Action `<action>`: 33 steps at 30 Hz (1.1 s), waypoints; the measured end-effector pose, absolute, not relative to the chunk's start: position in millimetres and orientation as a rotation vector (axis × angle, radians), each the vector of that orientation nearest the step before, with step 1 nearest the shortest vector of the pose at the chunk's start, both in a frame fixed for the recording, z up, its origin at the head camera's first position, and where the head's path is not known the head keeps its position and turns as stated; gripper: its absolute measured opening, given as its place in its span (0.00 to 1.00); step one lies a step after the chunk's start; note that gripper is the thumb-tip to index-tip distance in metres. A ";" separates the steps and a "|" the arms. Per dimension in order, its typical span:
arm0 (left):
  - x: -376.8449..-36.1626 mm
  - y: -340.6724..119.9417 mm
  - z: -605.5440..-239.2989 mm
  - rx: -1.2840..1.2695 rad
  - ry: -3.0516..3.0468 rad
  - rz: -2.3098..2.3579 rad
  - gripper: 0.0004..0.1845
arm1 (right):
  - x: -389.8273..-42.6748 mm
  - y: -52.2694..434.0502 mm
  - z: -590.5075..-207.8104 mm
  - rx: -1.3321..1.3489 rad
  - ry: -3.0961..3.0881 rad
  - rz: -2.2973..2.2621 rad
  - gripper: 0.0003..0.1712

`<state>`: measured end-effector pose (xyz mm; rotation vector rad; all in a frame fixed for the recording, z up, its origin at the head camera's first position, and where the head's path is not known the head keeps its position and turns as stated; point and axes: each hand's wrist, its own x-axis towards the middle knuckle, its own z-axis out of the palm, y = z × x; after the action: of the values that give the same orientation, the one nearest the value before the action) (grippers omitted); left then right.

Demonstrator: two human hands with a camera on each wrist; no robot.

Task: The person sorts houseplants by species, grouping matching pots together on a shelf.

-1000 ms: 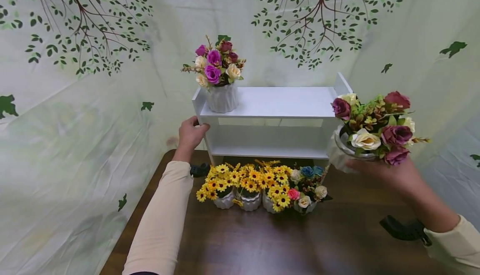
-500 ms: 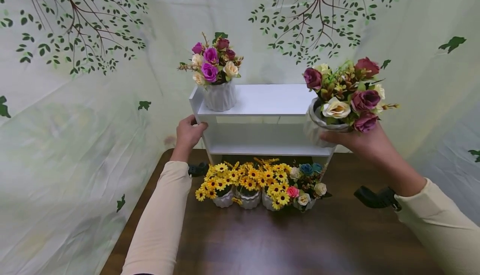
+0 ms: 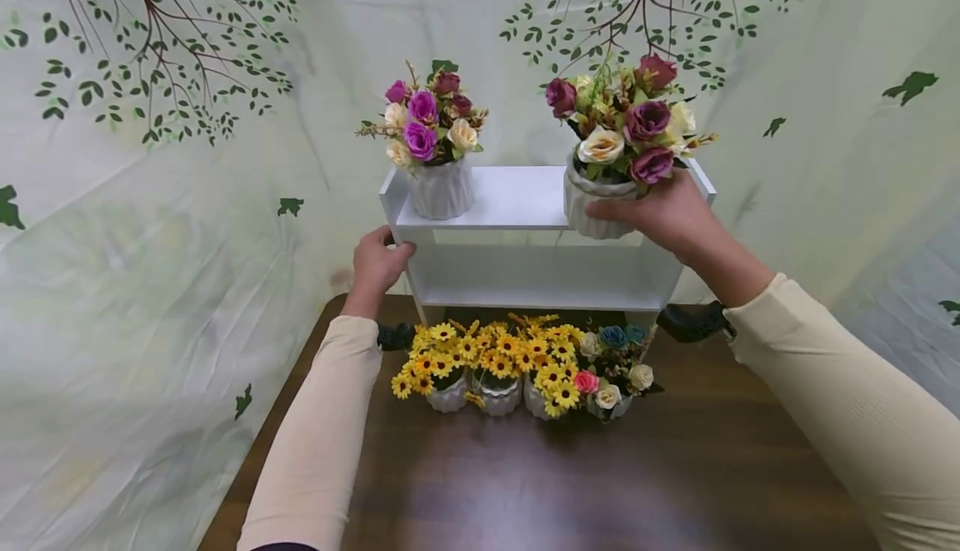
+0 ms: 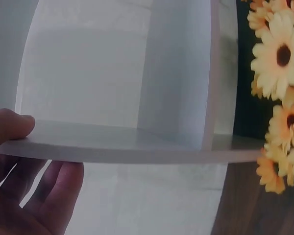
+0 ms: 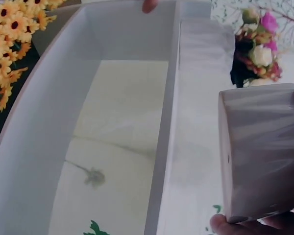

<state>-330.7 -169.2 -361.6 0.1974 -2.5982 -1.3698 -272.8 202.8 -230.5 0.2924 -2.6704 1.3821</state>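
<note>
Since a second ago, the right hand (image 3: 663,213) has carried the pot of dusky roses (image 3: 600,205) from out at the right of the shelf unit, up and leftward, so that it now sits at the right end of the top shelf (image 3: 517,197). Whether the pot's base already touches the board or hangs just above it cannot be told. The fingers wrap the ribbed white pot from the front and right, grasping it firmly; the right wrist view shows the pot's grey-white wall (image 5: 262,152) with fingertips (image 5: 225,224) curled under its lower edge.

Over the same second the left hand (image 3: 377,263) has stayed put, gripping the left side panel of the white shelf unit (image 3: 540,272). In the left wrist view its thumb (image 4: 10,128) lies on one face of the panel and the fingers (image 4: 49,196) curl against the other, pinching the board between them.

At the left end of the top shelf stands another ribbed pot of purple and cream roses (image 3: 442,188), well apart from the held one. On the dark wooden table (image 3: 600,484), just in front of the unit, a row of small pots holds yellow daisies (image 3: 487,359) and, at its right end, a mixed posy (image 3: 611,372)
</note>
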 end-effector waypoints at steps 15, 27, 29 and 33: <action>-328.3 -166.4 -361.5 0.209 -2.593 -1.351 0.23 | -324.5 170.7 -224.2 0.227 -2.485 1.663 0.53; -327.3 -169.4 -364.8 0.237 -2.606 -1.334 0.23 | -336.2 142.1 -239.1 0.135 -2.512 1.732 0.59; -327.6 -170.0 -364.5 0.237 -2.606 -1.330 0.23 | -338.2 136.3 -240.5 0.137 -2.516 1.729 0.59; -329.2 -170.2 -363.5 0.218 -2.602 -1.324 0.24 | -342.0 126.0 -240.1 0.124 -2.527 1.717 0.59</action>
<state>-329.2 -170.2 -363.5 0.2175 -2.6020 -1.3242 -342.0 126.0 -240.1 0.1243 -2.5273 1.7169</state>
